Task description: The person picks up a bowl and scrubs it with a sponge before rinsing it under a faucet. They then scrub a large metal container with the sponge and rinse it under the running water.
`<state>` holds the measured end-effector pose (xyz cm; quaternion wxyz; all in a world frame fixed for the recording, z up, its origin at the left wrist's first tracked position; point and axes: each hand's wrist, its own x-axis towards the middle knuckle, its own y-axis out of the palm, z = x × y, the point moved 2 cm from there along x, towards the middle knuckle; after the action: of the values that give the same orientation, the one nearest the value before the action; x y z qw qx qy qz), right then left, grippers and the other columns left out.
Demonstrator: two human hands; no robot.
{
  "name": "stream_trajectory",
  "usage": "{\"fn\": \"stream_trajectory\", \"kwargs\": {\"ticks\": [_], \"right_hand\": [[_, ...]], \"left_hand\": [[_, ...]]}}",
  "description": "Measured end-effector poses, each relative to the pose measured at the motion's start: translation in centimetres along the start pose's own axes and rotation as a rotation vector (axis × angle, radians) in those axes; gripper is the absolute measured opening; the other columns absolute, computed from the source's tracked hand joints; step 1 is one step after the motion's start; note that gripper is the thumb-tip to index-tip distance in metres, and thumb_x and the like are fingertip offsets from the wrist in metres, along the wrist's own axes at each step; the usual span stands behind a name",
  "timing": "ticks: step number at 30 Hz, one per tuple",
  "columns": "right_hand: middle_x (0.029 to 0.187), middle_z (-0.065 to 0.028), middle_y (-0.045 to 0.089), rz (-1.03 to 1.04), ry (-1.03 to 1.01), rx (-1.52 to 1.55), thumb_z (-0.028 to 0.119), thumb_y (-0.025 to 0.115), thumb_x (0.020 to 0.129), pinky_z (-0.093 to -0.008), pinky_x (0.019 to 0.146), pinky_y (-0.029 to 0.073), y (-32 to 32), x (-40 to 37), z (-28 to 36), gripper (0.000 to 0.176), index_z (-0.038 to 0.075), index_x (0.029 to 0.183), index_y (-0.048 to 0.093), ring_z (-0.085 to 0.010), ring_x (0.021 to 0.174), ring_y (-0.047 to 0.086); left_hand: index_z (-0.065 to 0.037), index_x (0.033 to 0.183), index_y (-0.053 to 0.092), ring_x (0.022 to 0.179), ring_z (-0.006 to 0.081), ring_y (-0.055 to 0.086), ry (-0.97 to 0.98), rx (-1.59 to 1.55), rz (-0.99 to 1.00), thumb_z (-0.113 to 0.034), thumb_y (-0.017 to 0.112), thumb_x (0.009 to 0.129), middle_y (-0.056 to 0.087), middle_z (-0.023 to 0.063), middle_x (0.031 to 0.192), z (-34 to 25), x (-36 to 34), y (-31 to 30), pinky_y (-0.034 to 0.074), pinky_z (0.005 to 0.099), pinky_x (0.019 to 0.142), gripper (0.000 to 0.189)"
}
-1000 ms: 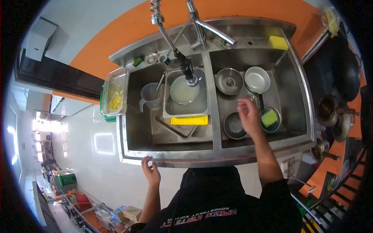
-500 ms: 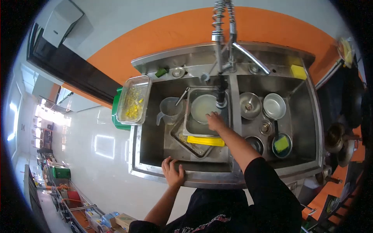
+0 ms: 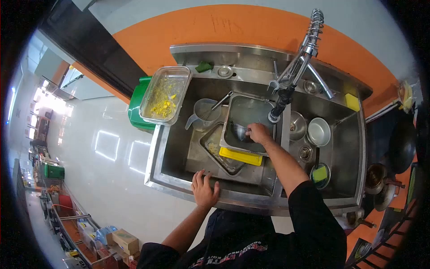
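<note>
My right hand grips the rim of a metal bowl, which is tilted inside a deep steel pan. Cloudy water lies in the pan. The pan stands in the left sink basin, partly over a yellow object and a flat metal tray. With fingers spread, my left hand rests on the sink's front edge and holds nothing. A clear plastic jug sits left of the pan, near a whisk-like tool with a metal handle.
The faucet's spray head hangs by the pan's right side. In the right basin are metal bowls and a pan holding a green sponge. A clear container with yellow scraps sits at the left rim above a green bin.
The bowl, level and full of cloudy water before, is now gripped and tipped, with cloudy water around it in the pan. My view has turned, and the spray head now hangs farther right.
</note>
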<state>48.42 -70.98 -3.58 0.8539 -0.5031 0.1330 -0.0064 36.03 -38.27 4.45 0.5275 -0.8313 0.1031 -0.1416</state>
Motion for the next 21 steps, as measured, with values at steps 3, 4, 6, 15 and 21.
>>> {"fn": "stream_trajectory", "kwargs": {"ticks": [3,4,6,15,21], "right_hand": [[0.095,-0.0199,0.067,0.026,-0.001,0.104,0.026,0.069,0.081,-0.0443,0.081,0.049,-0.3,0.2,0.0,0.03,0.006,0.104,0.068,-0.0352,0.094,0.065],[0.096,-0.0208,0.067,0.035,-0.02,0.149,0.027,0.069,0.082,-0.0443,0.081,0.049,0.2,0.6,-0.3,0.032,0.005,0.105,0.068,-0.0352,0.095,0.065],[0.096,-0.0205,0.067,0.109,-0.012,0.254,0.027,0.07,0.082,-0.0434,0.081,0.049,0.6,1.4,-0.9,0.032,0.004,0.104,0.068,-0.0349,0.093,0.065],[0.088,-0.0189,0.068,0.037,0.146,0.431,0.028,0.076,0.077,-0.0394,0.073,0.048,-0.8,-1.4,-1.2,0.036,-0.001,0.096,0.068,-0.0304,0.079,0.065],[0.096,-0.0235,0.066,-0.319,0.135,0.472,0.035,0.069,0.083,-0.045,0.077,0.048,-3.7,-4.4,2.8,0.039,0.0,0.101,0.066,-0.0398,0.091,0.063]], "left_hand": [[-0.012,0.116,0.057,0.13,0.0349,0.036,0.0,-0.013,0.005,-0.026,0.066,0.079,0.043,0.012,0.135,-0.2,-0.1,-0.2,0.03,0.0502,0.103,0.041],[-0.012,0.117,0.056,0.13,0.0349,0.036,0.007,-0.009,0.008,-0.027,0.066,0.08,0.043,0.0121,0.135,-0.2,-0.1,-0.3,0.03,0.0504,0.103,0.041],[-0.012,0.118,0.056,0.13,0.035,0.035,0.01,-0.011,0.01,-0.027,0.066,0.08,0.043,0.0122,0.135,-0.3,-0.2,-0.3,0.029,0.0506,0.103,0.042],[-0.011,0.119,0.054,0.131,0.0357,0.034,0.018,-0.004,0.014,-0.027,0.064,0.081,0.043,0.012,0.136,-0.4,-0.4,-0.2,0.027,0.0509,0.105,0.043],[-0.011,0.119,0.055,0.131,0.0355,0.034,0.014,-0.039,0.011,-0.027,0.063,0.082,0.043,0.0122,0.135,-0.5,-0.6,-0.3,0.028,0.0513,0.104,0.041]]}}
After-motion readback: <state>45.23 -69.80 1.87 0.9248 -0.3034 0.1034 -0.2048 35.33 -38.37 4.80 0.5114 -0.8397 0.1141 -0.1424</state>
